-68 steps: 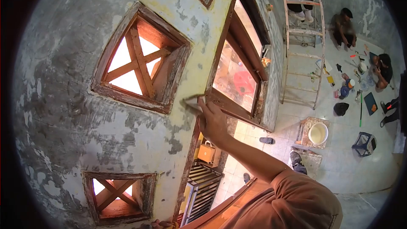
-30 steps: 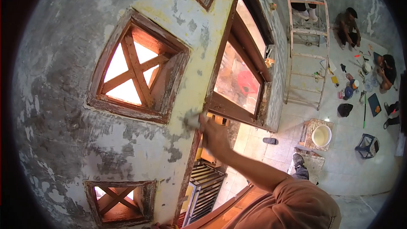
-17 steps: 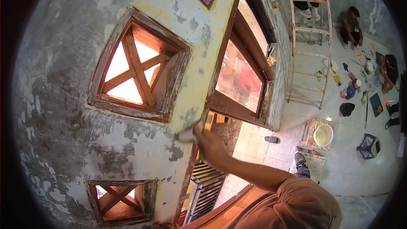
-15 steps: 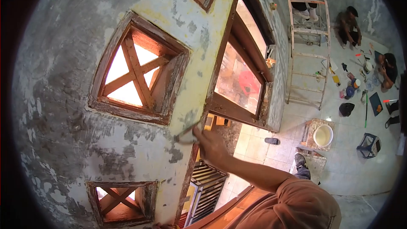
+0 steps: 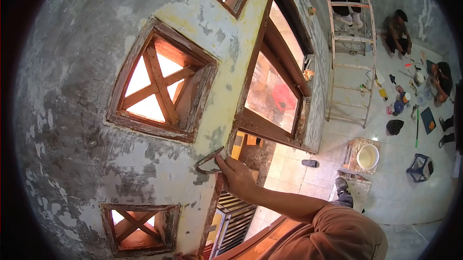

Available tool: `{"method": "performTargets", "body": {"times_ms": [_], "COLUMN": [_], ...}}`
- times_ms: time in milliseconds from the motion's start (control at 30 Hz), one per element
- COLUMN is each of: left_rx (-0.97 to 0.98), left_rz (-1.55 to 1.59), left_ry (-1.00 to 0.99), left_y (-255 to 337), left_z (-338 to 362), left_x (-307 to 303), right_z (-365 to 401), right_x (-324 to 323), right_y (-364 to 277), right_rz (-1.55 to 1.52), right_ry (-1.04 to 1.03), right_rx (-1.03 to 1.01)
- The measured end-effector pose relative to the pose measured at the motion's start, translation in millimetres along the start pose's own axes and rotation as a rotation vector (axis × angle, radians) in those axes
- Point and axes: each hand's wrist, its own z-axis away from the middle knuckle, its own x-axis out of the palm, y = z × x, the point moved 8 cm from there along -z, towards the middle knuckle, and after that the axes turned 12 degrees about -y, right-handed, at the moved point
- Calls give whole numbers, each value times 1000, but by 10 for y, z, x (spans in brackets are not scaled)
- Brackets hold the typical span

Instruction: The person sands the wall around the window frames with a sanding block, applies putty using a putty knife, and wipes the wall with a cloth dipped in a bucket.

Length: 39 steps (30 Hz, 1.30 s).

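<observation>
My right hand (image 5: 236, 175) is closed around a putty knife (image 5: 210, 163), its flat blade against the patchy wall (image 5: 140, 163) beside the wooden frame edge. Grey and white patches mark the wall around the blade. Only a little of my left hand (image 5: 187, 256) shows at the bottom edge, near the lower end of the frame; its fingers are mostly cut off. Close by are a vent opening (image 5: 156, 84) with crossed wooden bars and a smaller vent (image 5: 140, 228) below it.
A brown-framed window (image 5: 270, 91) hangs beside the wall. A ladder (image 5: 352, 62) stands at the upper right, with someone's legs behind it. A white bucket (image 5: 367, 157) sits on a platform. Two people sit among scattered tools; a stool (image 5: 419, 167) stands nearby.
My right hand has moved slightly down the view, and the putty knife's blade is turned so more of it shows. The view has shifted a little.
</observation>
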Motion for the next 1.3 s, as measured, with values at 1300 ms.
{"method": "performTargets", "body": {"times_ms": [1300], "left_rx": [-284], "left_rz": [409], "left_ry": [268], "left_y": [366], "left_z": [80], "left_x": [297], "right_z": [-447], "right_x": [-158], "right_y": [-129], "right_rz": [161], "right_ry": [-69], "right_rx": [-30]}}
